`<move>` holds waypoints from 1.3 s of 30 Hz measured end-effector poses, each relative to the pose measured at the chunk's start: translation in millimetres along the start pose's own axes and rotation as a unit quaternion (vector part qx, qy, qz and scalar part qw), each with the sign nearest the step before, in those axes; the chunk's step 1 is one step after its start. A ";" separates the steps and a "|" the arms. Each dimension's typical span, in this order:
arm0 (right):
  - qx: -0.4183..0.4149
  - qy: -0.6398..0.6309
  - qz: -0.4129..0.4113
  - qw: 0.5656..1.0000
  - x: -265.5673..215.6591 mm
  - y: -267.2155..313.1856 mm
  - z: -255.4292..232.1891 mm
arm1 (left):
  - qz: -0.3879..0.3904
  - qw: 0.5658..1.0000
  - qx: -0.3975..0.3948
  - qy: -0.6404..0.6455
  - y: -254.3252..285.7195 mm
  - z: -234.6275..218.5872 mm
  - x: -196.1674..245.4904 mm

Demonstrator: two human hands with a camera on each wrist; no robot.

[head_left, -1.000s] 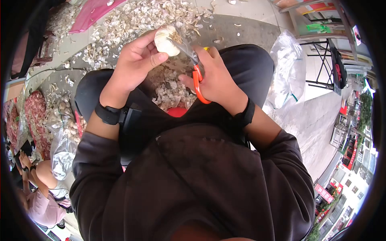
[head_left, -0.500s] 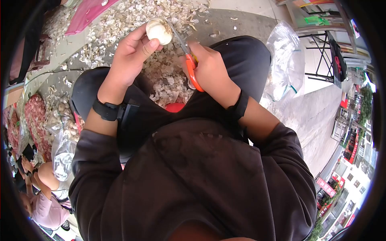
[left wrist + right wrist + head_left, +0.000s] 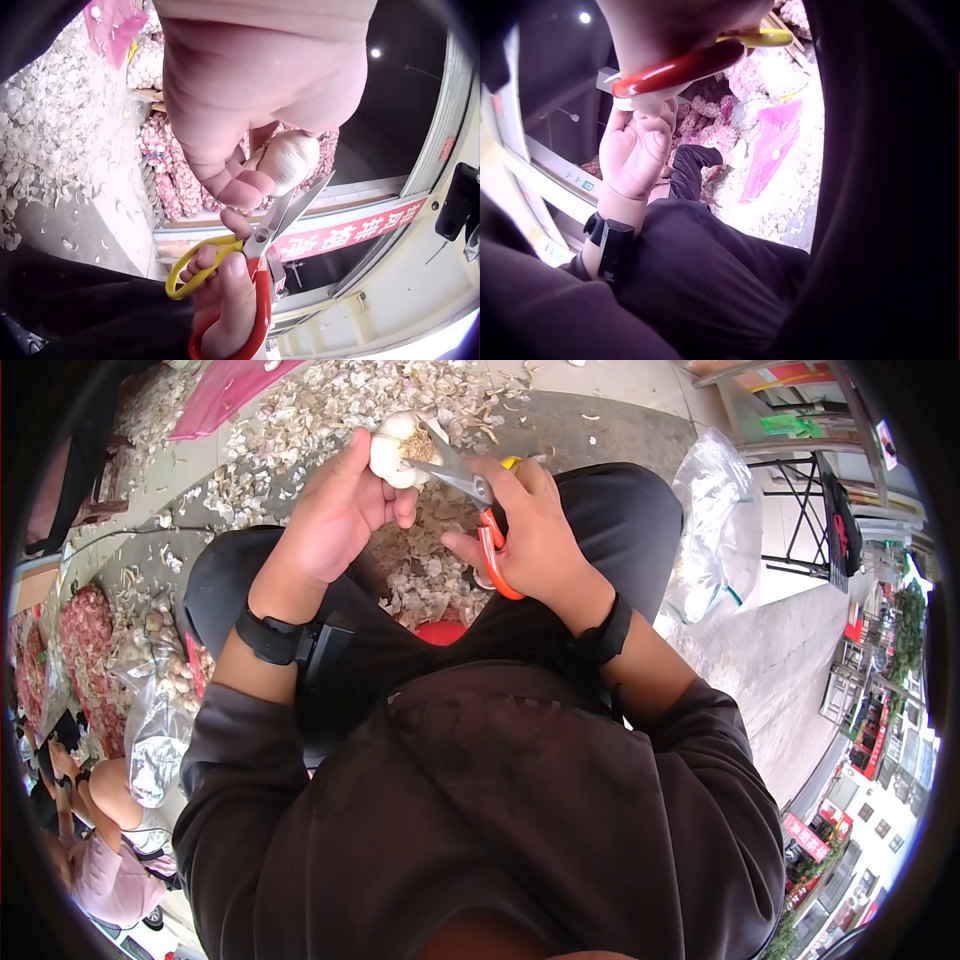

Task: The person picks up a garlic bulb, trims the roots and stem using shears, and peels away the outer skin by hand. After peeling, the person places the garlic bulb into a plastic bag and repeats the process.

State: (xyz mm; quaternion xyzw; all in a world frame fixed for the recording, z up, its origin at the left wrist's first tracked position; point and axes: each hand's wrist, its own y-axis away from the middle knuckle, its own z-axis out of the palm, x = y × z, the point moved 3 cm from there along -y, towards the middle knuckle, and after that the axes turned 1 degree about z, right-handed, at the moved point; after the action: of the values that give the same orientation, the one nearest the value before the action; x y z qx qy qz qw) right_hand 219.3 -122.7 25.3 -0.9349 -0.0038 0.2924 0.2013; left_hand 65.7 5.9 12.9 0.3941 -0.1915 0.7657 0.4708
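A whitish garlic bulb [image 3: 392, 458] sits at the fingertips of my left hand [image 3: 345, 510], its brown root tuft facing right. The left thumb stands up along the bulb's left side, and the other fingers curl beneath it. My right hand [image 3: 540, 540] grips scissors [image 3: 490, 550] with one orange-red and one yellow handle loop. Their blades [image 3: 289, 206] are spread apart with the tips at the root side of the bulb [image 3: 291, 161], as the left wrist view shows. In the right wrist view the red loop [image 3: 679, 71] covers much of the bulb.
Papery garlic skins [image 3: 340, 410] litter the floor ahead and lie between the knees. A pink sheet [image 3: 235, 398] is at the upper left. Clear plastic bags [image 3: 712, 530] stand on both sides. Another person [image 3: 110, 870] sits at lower left, near reddish net sacks [image 3: 88, 640].
The bulb has turned so its root tuft faces the scissors. My left thumb has shifted from the bulb's front to its left side. The scissors swung away slightly, then came back with blades spread.
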 end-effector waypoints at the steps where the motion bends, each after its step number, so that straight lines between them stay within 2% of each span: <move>1: 0.000 0.006 0.001 1.000 -1.1 -0.1 0.2 | -0.003 1.000 0.027 -0.006 1.5 -1.5 -0.6; 6: -0.008 0.035 0.029 0.999 -1.1 1.5 0.6 | -0.024 0.992 0.124 -0.030 3.2 -4.2 2.4; 9: -0.015 0.029 0.034 0.999 -0.6 2.7 1.1 | -0.022 0.992 0.115 -0.052 3.5 -10.9 -0.1; 18: 0.008 0.074 0.010 0.997 0.8 3.0 -2.1 | -0.027 0.974 0.193 -0.112 2.7 -6.9 2.7; 24: 0.013 0.069 -0.013 0.997 0.6 4.4 -2.5 | -0.076 0.970 0.205 -0.104 6.0 -5.2 4.7; 27: 0.016 0.059 -0.022 0.998 0.9 5.2 -2.0 | -0.089 0.978 0.145 -0.122 8.3 -1.1 10.9; 33: 0.014 0.023 -0.007 1.000 -2.1 5.3 0.5 | -0.068 0.982 0.113 -0.137 9.7 10.0 9.7; 39: -0.002 0.033 0.006 0.999 4.0 8.8 9.0 | -0.100 0.982 0.103 -0.126 8.2 0.3 5.1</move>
State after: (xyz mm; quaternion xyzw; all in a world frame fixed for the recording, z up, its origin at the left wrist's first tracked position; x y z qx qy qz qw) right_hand 216.7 -126.9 13.0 -0.9444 0.0081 0.2626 0.1978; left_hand 57.5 4.6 17.7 0.5511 -0.1296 0.6743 0.4742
